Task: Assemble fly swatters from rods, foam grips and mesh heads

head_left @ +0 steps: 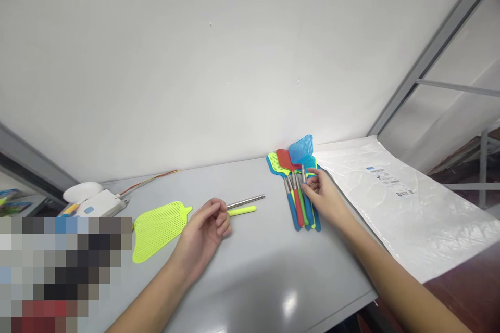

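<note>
A yellow-green fly swatter head [158, 229] lies flat on the grey table [253, 276] at the left. My left hand [207, 231] rests beside it, fingers loosely curled, close to a metal rod [246, 201] and a yellow-green handle piece [242, 210]. At the right lies a bundle of fly swatters [299, 187] with blue, red, green and yellow handles. My right hand [324, 195] pinches the metal shaft of the blue-headed one, whose head is raised above the pile.
A clear plastic bag sheet [398, 203] with a printed label covers the table's right part. A white device [97, 203] with red and yellow wires sits at the back left by the white wall. A blurred patch fills the lower left.
</note>
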### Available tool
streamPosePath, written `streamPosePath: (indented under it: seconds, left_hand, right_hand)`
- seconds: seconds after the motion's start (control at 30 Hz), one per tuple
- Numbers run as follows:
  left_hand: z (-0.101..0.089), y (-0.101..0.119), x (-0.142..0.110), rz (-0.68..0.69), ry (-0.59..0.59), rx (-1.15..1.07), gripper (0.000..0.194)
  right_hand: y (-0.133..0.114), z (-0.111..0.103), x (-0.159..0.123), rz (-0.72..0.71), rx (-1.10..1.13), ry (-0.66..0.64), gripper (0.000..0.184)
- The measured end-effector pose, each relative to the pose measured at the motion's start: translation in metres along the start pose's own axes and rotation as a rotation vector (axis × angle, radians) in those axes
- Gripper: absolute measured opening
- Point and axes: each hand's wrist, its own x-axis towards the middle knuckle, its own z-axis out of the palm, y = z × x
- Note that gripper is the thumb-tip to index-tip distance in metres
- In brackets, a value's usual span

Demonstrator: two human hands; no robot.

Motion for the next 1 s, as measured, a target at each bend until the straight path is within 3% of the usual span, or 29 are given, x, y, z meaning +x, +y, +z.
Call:
streamPosePath:
  seconds: [0.2, 0.37, 0.43, 0.53, 0.7, 0.8, 1.0]
  left_hand:
    - [-0.001, 0.0, 0.0, 0.002, -0.016, 0.012, 0.015]
    - [-0.005, -0.003, 0.001, 0.052, -0.051, 0.159, 0.017]
    - [-0.008, -0.004, 0.001, 0.094, -0.046, 0.348, 0.02]
    - [-0.012, -0.001, 0.001, 0.246, 0.021, 0.828, 0.023]
    - [-0.016, 0.006, 0.003, 0.636, 0.079, 1.599, 0.017]
    - [-0.017, 0.005, 0.002, 0.652, 0.076, 1.736, 0.013]
    - [-0.02, -0.001, -0.004, 0.59, 0.113, 1.913, 0.011]
  right_hand:
    - [0.004, 0.009, -0.004, -0.089, -0.142, 0.036, 0.045]
    - [0.002, 0.004, -0.005, -0.167, -0.203, 0.06, 0.036]
    - [-0.001, 0.003, -0.007, -0.196, -0.211, 0.073, 0.033]
    - [-0.014, 0.005, -0.012, -0.247, -0.213, 0.043, 0.025]
    - [-0.054, 0.029, -0.018, -0.529, -0.368, -0.214, 0.022]
    - [-0.08, 0.056, -0.01, -0.687, -0.511, -0.405, 0.024]
    - [-0.104, 0.106, 0.012, -0.762, -0.66, -0.703, 0.015]
